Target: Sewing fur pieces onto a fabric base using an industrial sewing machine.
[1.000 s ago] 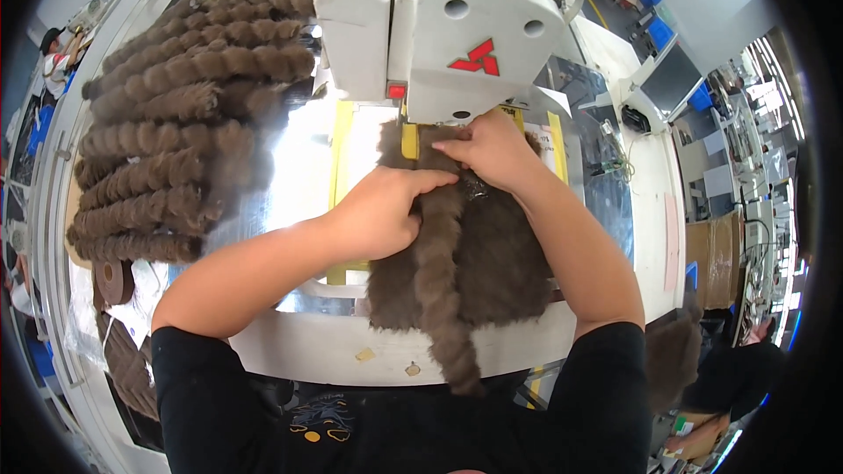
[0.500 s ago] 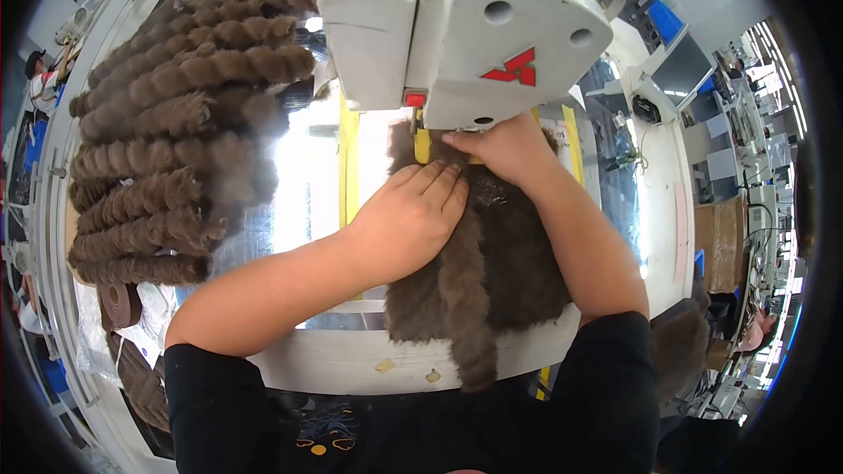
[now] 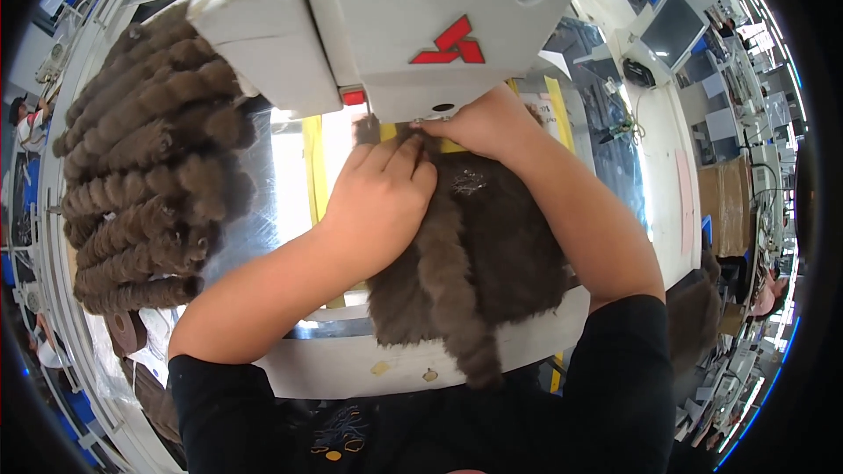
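A flat brown fur piece [image 3: 514, 237] lies under the white sewing machine head [image 3: 527, 44], a fluffy fur strip [image 3: 452, 290] running lengthwise over it and hanging past the table's front edge. My left hand [image 3: 382, 197] is closed on the strip just before the needle area, fingers bunched together, thumb hidden. From the right, my right hand [image 3: 483, 127] grips the fur close under the machine head; its thumb points left and the other fingers are mostly hidden. Between the hands, a yellow part [image 3: 450, 146] shows at the needle. A small shiny patch [image 3: 468, 182] sits on the fur.
Several rolled brown fur strips [image 3: 149, 175] are heaped on the left of the table. A brown tape roll [image 3: 126, 332] and clear plastic [image 3: 110, 369] lie near them. Yellow tape strips [image 3: 314, 167] mark the table. A monitor [image 3: 672, 26] and a cardboard box [image 3: 724, 211] stand right.
My view has shifted, so the machine head appears larger and farther left. My left hand's fingers are now closer to the needle area and to my right thumb. Both hands stay on the fur.
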`<state>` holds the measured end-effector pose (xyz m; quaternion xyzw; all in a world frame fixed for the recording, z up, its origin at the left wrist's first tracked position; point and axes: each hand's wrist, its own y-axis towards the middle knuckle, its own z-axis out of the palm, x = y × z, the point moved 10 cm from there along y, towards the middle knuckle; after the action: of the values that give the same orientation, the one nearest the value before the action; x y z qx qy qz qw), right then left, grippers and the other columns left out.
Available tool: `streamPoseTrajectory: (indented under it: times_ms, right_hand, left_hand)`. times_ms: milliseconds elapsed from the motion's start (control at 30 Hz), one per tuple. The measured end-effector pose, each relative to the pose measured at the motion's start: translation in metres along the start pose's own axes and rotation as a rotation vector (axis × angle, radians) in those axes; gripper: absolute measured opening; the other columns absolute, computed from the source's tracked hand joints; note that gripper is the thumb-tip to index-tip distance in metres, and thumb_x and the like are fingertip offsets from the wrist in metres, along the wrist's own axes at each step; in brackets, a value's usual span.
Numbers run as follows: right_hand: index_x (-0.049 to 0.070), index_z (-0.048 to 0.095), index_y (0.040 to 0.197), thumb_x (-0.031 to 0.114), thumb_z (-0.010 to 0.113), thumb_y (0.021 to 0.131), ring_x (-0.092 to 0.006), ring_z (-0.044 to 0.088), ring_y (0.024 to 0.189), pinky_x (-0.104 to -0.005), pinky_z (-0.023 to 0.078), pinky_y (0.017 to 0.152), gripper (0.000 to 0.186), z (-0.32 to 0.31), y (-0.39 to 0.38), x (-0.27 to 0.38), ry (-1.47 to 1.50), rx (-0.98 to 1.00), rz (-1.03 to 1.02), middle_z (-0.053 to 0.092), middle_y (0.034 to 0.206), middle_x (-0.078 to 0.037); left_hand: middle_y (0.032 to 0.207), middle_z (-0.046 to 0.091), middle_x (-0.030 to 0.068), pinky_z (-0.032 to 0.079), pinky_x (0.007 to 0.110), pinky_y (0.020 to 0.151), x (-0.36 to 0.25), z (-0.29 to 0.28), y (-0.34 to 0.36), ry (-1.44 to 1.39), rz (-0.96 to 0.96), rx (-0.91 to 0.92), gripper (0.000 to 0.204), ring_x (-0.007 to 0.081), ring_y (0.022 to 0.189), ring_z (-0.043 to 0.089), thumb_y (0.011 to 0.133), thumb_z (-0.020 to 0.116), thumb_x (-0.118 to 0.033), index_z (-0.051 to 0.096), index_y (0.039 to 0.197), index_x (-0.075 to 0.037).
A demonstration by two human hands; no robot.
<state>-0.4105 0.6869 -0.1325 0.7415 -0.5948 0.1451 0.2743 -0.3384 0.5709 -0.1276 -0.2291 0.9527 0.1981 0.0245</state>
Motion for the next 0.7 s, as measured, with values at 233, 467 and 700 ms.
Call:
streamPoseTrajectory:
  times_ms: [233,467,700]
  right_hand:
    - [0.007,0.074,0.108,0.022,0.079,0.079,-0.0342,0.07,0.099,-0.0422,0.055,0.084,0.033,-0.004,-0.001,-0.002,0.062,0.078,0.126,0.076,0.103,-0.013]
    - [0.005,0.074,0.108,0.016,0.079,0.078,-0.0317,0.07,0.1,-0.0413,0.054,0.087,0.032,-0.001,-0.002,-0.002,0.044,0.088,0.014,0.075,0.103,-0.013]
    - [0.003,0.074,0.107,0.012,0.077,0.079,-0.0317,0.07,0.097,-0.041,0.055,0.086,0.03,-0.001,0.001,-0.008,0.127,0.17,0.226,0.075,0.099,-0.015]
  left_hand:
    - [0.118,0.072,0.0161,0.047,0.041,0.082,0.008,0.001,0.005,0.07,-0.043,-0.061,0.021,0.0269,0.096,0.065,0.078,0.063,-0.011,0.067,0.098,-0.007]
    - [0.114,0.073,0.0165,0.054,0.038,0.068,0.015,0.009,0.01,0.082,-0.066,-0.032,0.017,0.027,0.084,0.067,0.077,0.063,-0.012,0.062,0.094,-0.008]
    - [0.118,0.072,0.0189,0.057,0.037,0.069,0.014,0.008,0.009,0.061,-0.076,-0.036,0.017,0.0264,0.082,0.069,0.078,0.063,-0.012,0.061,0.094,-0.007]
